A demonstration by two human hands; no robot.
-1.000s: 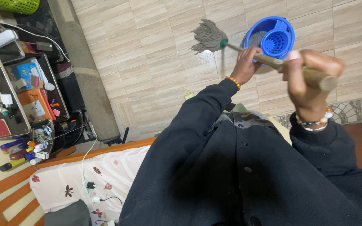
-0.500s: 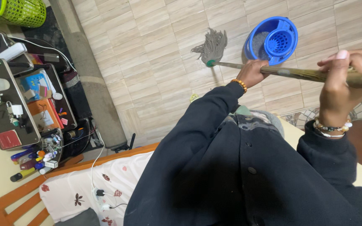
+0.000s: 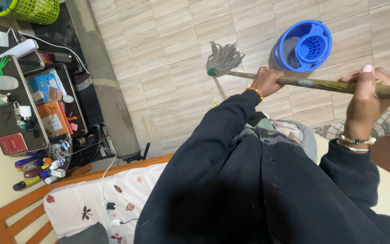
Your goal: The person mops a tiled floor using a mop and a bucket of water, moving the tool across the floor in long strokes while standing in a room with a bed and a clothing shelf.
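Observation:
Both hands grip a mop with a long wooden handle [image 3: 321,84]. My left hand [image 3: 267,81] holds the handle lower down, close to the grey string mop head [image 3: 223,57], which rests on the beige tiled floor. My right hand [image 3: 364,95] is closed around the upper end of the handle. A blue mop bucket [image 3: 302,46] with a wringer basket stands on the floor just beyond the handle, to the right of the mop head. Dark sleeves cover both arms.
A bed with a wooden frame [image 3: 5,212] and white flower-patterned sheet [image 3: 91,199] lies at lower left, with chargers on it. A cluttered shelf unit [image 3: 28,108] stands at left, a green basket [image 3: 32,9] at top left. A grey rolled mat [image 3: 109,104] lies along the floor.
The mop head has swung leftward and toward me across the tiles, away from the bucket. Both hands stayed closed on the handle, which now lies nearly level across the view.

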